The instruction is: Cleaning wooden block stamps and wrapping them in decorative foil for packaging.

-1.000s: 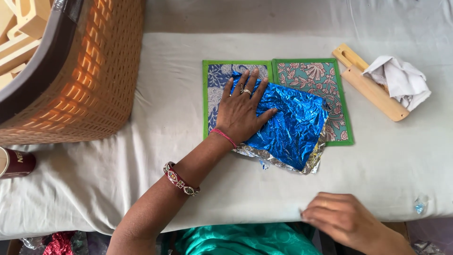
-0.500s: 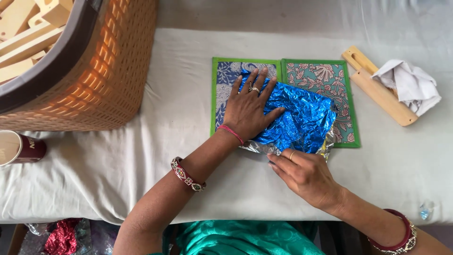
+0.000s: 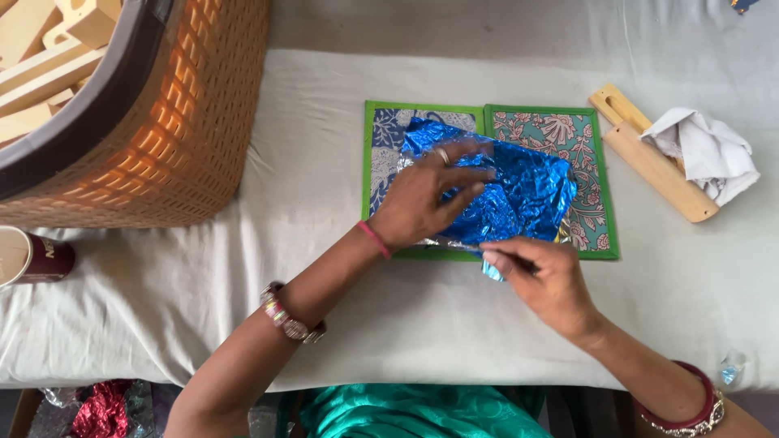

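Two bare hands work at a sheet of crinkled blue foil (image 3: pixel 507 195) that lies across a pair of green-bordered patterned boards (image 3: pixel 592 174) set side by side on a table covered with a pale cloth (image 3: pixel 324 308). The left hand (image 3: pixel 430 199) lies flat on the foil with its fingers spread, pressing down on the sheet's left part; it grips nothing, and a ring shows on one finger. The right hand (image 3: pixel 544 280) sits at the near edge of the boards with its fingertips pinched together on the foil's lower edge, where the silver underside shows and a small blue corner hangs out below the fingers. The foil covers the seam between the two boards, leaving the far left of the blue-patterned board and the right part of the floral board bare. A pink band and a beaded bracelet (image 3: pixel 290 316) sit on the left forearm. To the right of the boards a wooden tool (image 3: pixel 649 162) lies at a slant, with a crumpled white cloth (image 3: pixel 706 150) lying partly over it. A large orange woven basket (image 3: pixel 170 122) holding wooden pieces stands at the left, and a dark red cup (image 3: pixel 36 258) is at the left edge.
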